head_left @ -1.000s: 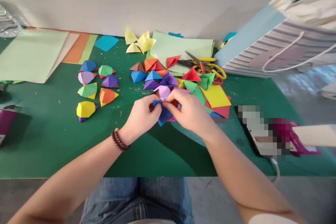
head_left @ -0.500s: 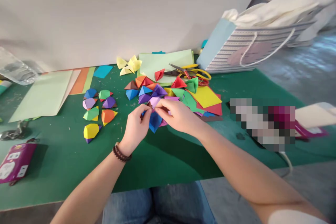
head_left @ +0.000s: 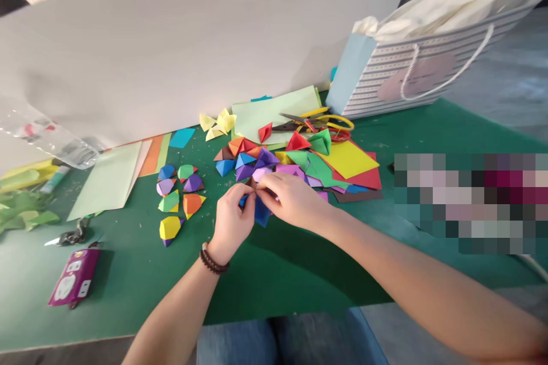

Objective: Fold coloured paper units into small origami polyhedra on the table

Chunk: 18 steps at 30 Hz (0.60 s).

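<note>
Both of my hands meet over the middle of the green table, pinching a blue folded paper piece (head_left: pixel 262 213). My left hand (head_left: pixel 233 217) is closed with thumb and forefinger at its upper left side. My right hand (head_left: pixel 295 198) pinches close beside, its fingertips nearly touching the left ones. A bit of brown paper (head_left: pixel 252 183) shows above the fingertips; how it joins the blue piece is hidden. Just behind lie folded pieces in purple (head_left: pixel 262 157), blue (head_left: pixel 225 167) and red (head_left: pixel 298 141). To the left sit several two-coloured paper shapes, among them a yellow one (head_left: pixel 170 228).
Yellow-handled scissors (head_left: pixel 338 124) rest on pale green sheets (head_left: pixel 252 117) at the back. Right of my hands lies a yellow sheet (head_left: pixel 349 158); a striped paper bag (head_left: pixel 398 71) stands behind. A purple packet (head_left: pixel 73 276) and more pale sheets (head_left: pixel 107 174) are at left.
The view has swung left, so the table's things appear shifted to the right and green scraps show at far left. My hands stay pinched together on the blue folded paper piece.
</note>
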Each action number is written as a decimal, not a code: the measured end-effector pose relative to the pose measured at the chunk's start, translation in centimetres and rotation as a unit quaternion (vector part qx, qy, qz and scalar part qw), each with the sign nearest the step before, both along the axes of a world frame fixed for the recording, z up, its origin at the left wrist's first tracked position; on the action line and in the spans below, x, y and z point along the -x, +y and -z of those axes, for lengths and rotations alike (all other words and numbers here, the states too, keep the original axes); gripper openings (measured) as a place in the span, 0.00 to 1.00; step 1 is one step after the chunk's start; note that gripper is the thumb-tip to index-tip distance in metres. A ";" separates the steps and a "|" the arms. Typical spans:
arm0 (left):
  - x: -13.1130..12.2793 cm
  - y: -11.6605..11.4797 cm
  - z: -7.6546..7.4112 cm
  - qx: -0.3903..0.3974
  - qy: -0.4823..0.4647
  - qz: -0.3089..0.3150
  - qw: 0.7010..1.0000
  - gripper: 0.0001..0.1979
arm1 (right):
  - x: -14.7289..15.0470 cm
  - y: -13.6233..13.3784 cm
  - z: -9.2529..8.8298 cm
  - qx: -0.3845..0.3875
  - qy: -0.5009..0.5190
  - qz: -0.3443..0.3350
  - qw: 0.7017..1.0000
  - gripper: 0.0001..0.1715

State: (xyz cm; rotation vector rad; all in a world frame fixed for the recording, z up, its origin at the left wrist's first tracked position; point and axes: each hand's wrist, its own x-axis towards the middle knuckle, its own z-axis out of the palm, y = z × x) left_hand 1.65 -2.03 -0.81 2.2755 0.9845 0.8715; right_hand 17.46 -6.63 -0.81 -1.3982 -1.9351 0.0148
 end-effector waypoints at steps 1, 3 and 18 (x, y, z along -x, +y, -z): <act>0.1 -0.1 -0.1 -0.017 0.000 -0.003 1.000 0.06 | 0.0 -0.1 -0.1 -0.002 0.015 -0.004 1.000 0.05; 0.2 -0.5 -0.3 -0.044 0.000 -0.009 0.999 0.06 | 0.1 -0.2 -0.4 -0.016 0.028 -0.006 0.999 0.05; 0.6 -1.9 -1.8 -0.185 0.012 -0.019 0.983 0.08 | 1.1 -1.1 -1.0 -0.214 -0.080 0.032 0.973 0.13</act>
